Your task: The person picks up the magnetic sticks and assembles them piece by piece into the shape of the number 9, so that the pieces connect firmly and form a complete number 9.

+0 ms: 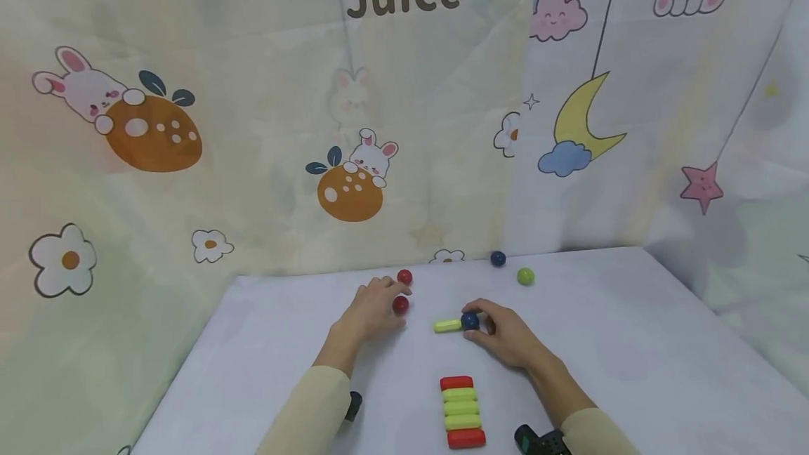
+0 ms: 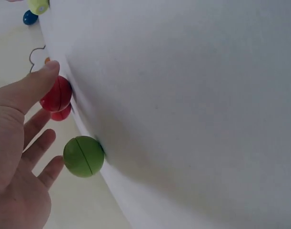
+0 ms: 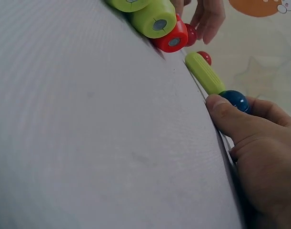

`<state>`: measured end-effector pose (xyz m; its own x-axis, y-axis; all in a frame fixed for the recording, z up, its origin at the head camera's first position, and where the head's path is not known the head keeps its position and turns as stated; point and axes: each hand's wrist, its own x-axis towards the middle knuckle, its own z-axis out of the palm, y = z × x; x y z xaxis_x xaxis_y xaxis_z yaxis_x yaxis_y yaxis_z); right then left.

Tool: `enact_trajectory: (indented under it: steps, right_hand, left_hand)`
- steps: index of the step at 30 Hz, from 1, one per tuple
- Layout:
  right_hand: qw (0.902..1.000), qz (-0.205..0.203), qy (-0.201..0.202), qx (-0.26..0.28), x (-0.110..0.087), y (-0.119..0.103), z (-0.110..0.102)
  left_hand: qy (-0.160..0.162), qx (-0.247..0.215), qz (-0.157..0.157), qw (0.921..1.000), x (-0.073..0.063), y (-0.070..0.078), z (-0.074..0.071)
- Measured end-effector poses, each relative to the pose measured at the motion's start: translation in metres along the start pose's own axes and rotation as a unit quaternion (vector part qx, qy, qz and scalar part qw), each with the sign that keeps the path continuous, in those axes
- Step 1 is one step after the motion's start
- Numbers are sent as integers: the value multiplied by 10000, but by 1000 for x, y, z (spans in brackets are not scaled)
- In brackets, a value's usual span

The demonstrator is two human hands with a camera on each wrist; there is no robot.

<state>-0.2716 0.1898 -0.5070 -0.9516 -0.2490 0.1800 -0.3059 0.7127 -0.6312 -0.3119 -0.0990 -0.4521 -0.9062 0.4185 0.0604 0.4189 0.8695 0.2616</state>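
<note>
In the head view, my left hand [image 1: 373, 311] reaches around a red ball [image 1: 401, 305], its thumb and forefinger on either side. The left wrist view shows the thumb over this red ball [image 2: 59, 94], with the other fingers spread loosely. A green ball [image 2: 83, 156] lies by the little finger, hidden from the head view. My right hand [image 1: 505, 332] pinches a dark blue ball [image 1: 470, 321] between thumb and forefinger. That ball sits against one end of a yellow-green rod [image 1: 447, 326], which points left toward the red ball.
Nearer me, red and yellow-green rods [image 1: 461, 407] lie side by side in a row; some show metal discs at their ends [image 3: 159, 25]. Toward the back are another red ball [image 1: 404, 277], a blue ball [image 1: 498, 258] and a green ball [image 1: 526, 276]. A printed curtain [image 1: 265, 125] hangs behind the white table [image 1: 632, 343].
</note>
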Motion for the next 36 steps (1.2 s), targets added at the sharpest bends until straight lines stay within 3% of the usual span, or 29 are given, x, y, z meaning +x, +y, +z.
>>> enact_trajectory:
  steps: [6, 12, 24, 32, 36]
  right_hand:
    - [10000, -66, 11, 41, -2, 4, -4]
    - [10000, -58, 61, 14, -1, 4, -1]
    - [9998, -174, 29, -37, 0, 4, 0]
    - [9997, -231, -3, 8, 0, 5, 0]
    - [9998, -185, -16, 43, 0, 6, 1]
  left_hand:
    - [-27, 198, -100, 9998, 3, 5, 6]
    - [45, 302, -57, 9995, 0, 0, 5]
    - [100, 210, -161, 9996, -1, 4, 8]
    - [277, -10, 212, 9994, -9, 6, 6]
    - [181, -211, 321, 9991, -12, 9, 6]
